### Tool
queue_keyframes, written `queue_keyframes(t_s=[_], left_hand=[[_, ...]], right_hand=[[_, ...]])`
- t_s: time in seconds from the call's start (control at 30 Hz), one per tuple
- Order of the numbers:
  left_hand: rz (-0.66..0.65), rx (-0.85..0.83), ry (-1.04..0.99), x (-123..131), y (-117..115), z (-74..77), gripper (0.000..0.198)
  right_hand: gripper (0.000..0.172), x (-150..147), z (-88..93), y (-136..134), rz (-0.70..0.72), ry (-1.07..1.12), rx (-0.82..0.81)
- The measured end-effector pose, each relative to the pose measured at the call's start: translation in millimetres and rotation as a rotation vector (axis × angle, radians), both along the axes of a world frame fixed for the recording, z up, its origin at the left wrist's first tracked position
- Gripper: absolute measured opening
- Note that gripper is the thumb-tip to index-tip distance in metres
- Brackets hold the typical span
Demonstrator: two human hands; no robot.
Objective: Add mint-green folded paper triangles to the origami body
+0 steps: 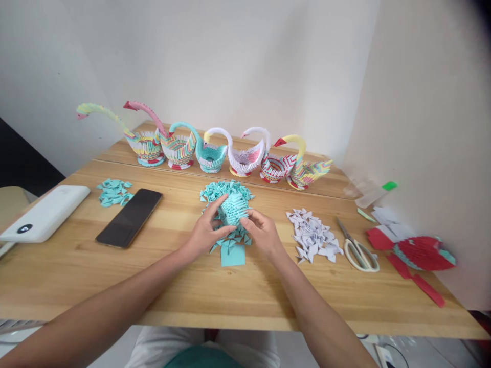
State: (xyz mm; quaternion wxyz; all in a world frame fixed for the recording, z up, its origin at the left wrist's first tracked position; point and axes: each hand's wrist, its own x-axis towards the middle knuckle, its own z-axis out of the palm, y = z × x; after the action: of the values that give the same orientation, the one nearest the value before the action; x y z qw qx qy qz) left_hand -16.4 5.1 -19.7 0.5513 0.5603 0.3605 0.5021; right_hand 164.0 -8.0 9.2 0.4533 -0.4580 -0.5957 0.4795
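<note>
Between my hands is a teal folded-paper model point(233, 208) built of many small interlocked pieces. My left hand point(207, 227) grips its left side, thumb toward the near edge and fingers around the far side. My right hand point(263, 232) is closed at its right edge, thumb and fingers pinching there; whether a loose piece is between them I cannot make out. A heap of teal folded triangles point(215, 190) lies behind and under the model. Just in front of it is a flat teal paper square point(232, 255).
Several finished paper swans point(209, 153) line the back. A phone point(129, 217), a white power bank point(49, 212) and a small teal pile point(114, 192) lie left. To the right are white folded triangles point(314, 235), scissors point(358, 250), a red paper model point(425, 253) and a green-capped bottle point(374, 195).
</note>
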Motion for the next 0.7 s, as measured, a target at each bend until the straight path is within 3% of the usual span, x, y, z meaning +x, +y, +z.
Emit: queue_keyframes(t_s=[0.2, 0.37, 0.43, 0.57, 0.7], left_hand=[[0.018, 0.113, 0.076, -2.4, 1.0, -7.1, 0.074], [0.017, -0.013, -0.040, -4.8, 5.1, 1.9, 0.085], [0.023, -0.070, -0.129, -6.7, 7.9, 6.3, 0.088], [0.010, -0.199, -0.313, -9.1, 10.4, 11.1, 0.078], [-0.055, -0.274, -0.447, -7.4, 9.3, 13.9, 0.056]], right_hand=[[0.027, -2.0, 4.5, -2.8, -0.030, -0.115, 0.058], [0.038, 25.2, 15.2, 7.8, -0.058, -0.180, 0.180], [0.033, 41.9, 17.3, 15.3, -0.130, -0.349, 0.232], [0.024, 62.0, 10.5, 27.3, -0.106, -0.742, 0.289], [0.026, 57.9, -2.7, 31.8, -0.024, -0.848, 0.330]])
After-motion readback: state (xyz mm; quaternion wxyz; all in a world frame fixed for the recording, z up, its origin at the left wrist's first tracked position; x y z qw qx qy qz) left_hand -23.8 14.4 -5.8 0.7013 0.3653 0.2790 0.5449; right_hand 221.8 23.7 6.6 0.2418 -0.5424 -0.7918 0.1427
